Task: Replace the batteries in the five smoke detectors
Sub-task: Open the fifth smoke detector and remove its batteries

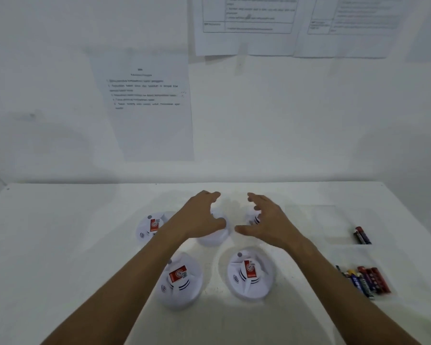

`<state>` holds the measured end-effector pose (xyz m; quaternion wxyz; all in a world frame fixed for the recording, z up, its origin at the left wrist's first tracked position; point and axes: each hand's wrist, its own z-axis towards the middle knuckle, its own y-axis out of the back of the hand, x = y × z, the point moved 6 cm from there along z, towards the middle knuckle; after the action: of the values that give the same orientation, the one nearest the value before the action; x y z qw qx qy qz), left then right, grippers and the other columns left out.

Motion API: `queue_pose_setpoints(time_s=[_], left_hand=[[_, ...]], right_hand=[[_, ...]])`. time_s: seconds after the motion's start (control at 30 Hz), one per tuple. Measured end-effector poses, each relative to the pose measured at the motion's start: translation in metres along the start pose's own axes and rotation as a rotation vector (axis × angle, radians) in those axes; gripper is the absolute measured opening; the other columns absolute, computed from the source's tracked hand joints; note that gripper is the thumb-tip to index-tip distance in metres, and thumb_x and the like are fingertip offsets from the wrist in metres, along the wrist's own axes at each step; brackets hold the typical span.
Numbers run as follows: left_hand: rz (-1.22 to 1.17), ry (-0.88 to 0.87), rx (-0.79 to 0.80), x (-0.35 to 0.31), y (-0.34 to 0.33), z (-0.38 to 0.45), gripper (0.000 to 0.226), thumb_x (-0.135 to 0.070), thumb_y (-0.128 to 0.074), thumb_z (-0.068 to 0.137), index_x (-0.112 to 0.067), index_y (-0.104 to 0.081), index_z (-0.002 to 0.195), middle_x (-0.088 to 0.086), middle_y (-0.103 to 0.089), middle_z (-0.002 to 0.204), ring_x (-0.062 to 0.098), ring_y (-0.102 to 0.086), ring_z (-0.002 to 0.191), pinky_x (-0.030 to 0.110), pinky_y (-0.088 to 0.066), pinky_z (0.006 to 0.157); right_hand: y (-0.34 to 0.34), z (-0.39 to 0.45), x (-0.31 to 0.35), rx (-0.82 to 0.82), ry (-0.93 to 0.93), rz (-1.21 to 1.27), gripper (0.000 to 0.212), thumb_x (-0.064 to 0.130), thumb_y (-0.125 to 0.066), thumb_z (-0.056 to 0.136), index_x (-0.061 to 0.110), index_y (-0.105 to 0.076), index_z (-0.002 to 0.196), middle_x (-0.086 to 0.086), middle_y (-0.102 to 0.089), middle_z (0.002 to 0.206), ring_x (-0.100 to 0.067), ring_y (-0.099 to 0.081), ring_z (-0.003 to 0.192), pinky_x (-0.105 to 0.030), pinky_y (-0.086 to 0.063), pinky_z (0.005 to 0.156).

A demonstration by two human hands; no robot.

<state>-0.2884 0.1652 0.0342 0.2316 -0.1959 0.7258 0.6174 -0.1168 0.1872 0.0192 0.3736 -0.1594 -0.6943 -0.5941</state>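
Nearest us, two smoke detectors [181,282] [250,273] sit label-up on the white table [60,245]; three more behind. Our left hand [202,215] and right hand [264,220] hover spread, holding nothing. Batteries [366,280] are grouped rightward, likely for easy reach.

5 white smoke detectors [250,273] lie on the table (2 partly hidden behind hands). 2 groups of batteries [366,281]; individual counts unclear. 3 printed sheets [149,108] hang on the wall.
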Motion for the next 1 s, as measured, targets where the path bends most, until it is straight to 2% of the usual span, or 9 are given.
queue_pose_setpoints(time_s=[0.17, 0.33, 0.43, 0.57, 0.63, 0.73, 0.8, 0.9, 1.0], left_hand=[[0.022, -0.102, 0.099, -0.050, -0.024, 0.017, 0.059, -0.023, -0.070, 0.084, -0.009, -0.045, 0.136, 0.006, -0.048, 0.139, 0.021, -0.047, 0.124, 0.031, -0.040, 0.097], [0.151, -0.073, 0.216, -0.058, -0.061, 0.042, 0.067, -0.019, -0.072, 0.084, -0.007, -0.040, 0.141, 0.009, -0.044, 0.143, 0.025, -0.042, 0.133, 0.031, -0.036, 0.103], [0.220, -0.007, 0.211, -0.050, -0.075, 0.053, 0.071, -0.023, -0.078, 0.075, -0.008, -0.044, 0.135, 0.010, -0.050, 0.133, 0.026, -0.052, 0.120, 0.031, -0.044, 0.094], [0.275, -0.018, 0.207, -0.053, -0.084, 0.055, 0.042, -0.025, -0.076, 0.076, -0.006, -0.054, 0.105, 0.010, -0.059, 0.108, 0.021, -0.059, 0.096, 0.023, -0.043, 0.076], [0.235, -0.028, 0.188, -0.060, -0.081, 0.051, 0.042, -0.022, -0.077, 0.075, 0.000, -0.057, 0.105, 0.013, -0.061, 0.109, 0.023, -0.060, 0.097, 0.024, -0.043, 0.077], [0.063, -0.049, 0.108, -0.063, -0.072, 0.039, 0.068, -0.015, -0.082, 0.069, -0.004, -0.051, 0.130, 0.011, -0.056, 0.128, 0.024, -0.058, 0.106, 0.029, -0.046, 0.087], [-0.162, -0.048, 0.041, -0.068, -0.063, 0.024, 0.090, -0.011, -0.083, 0.067, -0.017, -0.037, 0.144, 0.000, -0.049, 0.140, 0.017, -0.064, 0.102, 0.029, -0.052, 0.086], [-0.532, -0.103, -0.017, -0.092, -0.053, -0.003, 0.081, 0.002, -0.074, 0.075, -0.026, -0.038, 0.143, -0.014, -0.054, 0.134, 0.012, -0.070, 0.090, 0.029, -0.058, 0.074], [-0.767, -0.114, -0.064, -0.117, -0.047, -0.027, 0.068, 0.006, -0.069, 0.081, -0.026, -0.047, 0.137, -0.010, -0.060, 0.130, 0.016, -0.071, 0.096, 0.026, -0.057, 0.077]], right_hand=[[0.038, -0.015, -0.029, -0.023, -0.113, -0.022, 0.089, 0.022, -0.088, 0.071, 0.011, -0.040, 0.145, -0.005, -0.047, 0.146, -0.022, -0.047, 0.129, -0.034, -0.041, 0.106], [0.030, -0.015, -0.047, 0.122, -0.188, -0.077, 0.100, 0.023, -0.087, 0.072, 0.009, -0.027, 0.151, -0.012, -0.033, 0.156, -0.026, -0.034, 0.143, -0.033, -0.030, 0.117], [0.022, -0.009, -0.056, 0.143, -0.195, -0.069, 0.108, 0.024, -0.089, 0.068, 0.012, -0.024, 0.153, -0.011, -0.026, 0.159, -0.028, -0.027, 0.146, -0.034, -0.025, 0.118], [0.019, -0.001, -0.064, 0.145, -0.177, -0.086, 0.104, 0.017, -0.089, 0.067, 0.009, -0.028, 0.151, -0.012, -0.029, 0.156, -0.030, -0.029, 0.144, -0.034, -0.028, 0.116], [0.020, 0.000, -0.066, 0.150, -0.160, -0.091, 0.093, 0.016, -0.087, 0.068, 0.006, -0.037, 0.146, -0.014, -0.039, 0.149, -0.030, -0.038, 0.137, -0.033, -0.032, 0.113], [0.028, -0.002, -0.063, 0.149, -0.054, -0.138, 0.068, 0.022, -0.088, 0.068, 0.002, -0.054, 0.124, -0.009, -0.058, 0.111, -0.024, -0.051, 0.106, -0.022, -0.037, 0.090], [0.042, -0.010, -0.061, 0.167, 0.020, -0.077, 0.088, 0.021, -0.091, 0.065, 0.012, -0.043, 0.138, -0.003, -0.050, 0.113, -0.017, -0.042, 0.102, -0.021, -0.033, 0.085], [0.068, -0.027, -0.059, 0.228, 0.116, -0.022, 0.113, 0.020, -0.089, 0.067, 0.031, -0.017, 0.153, -0.005, -0.040, 0.125, -0.017, -0.043, 0.109, -0.025, -0.039, 0.087], [0.095, -0.046, -0.056, 0.237, 0.210, 0.170, 0.098, 0.010, -0.089, 0.066, 0.049, -0.031, 0.135, 0.006, -0.047, 0.121, -0.016, -0.054, 0.105, -0.028, -0.055, 0.079]])
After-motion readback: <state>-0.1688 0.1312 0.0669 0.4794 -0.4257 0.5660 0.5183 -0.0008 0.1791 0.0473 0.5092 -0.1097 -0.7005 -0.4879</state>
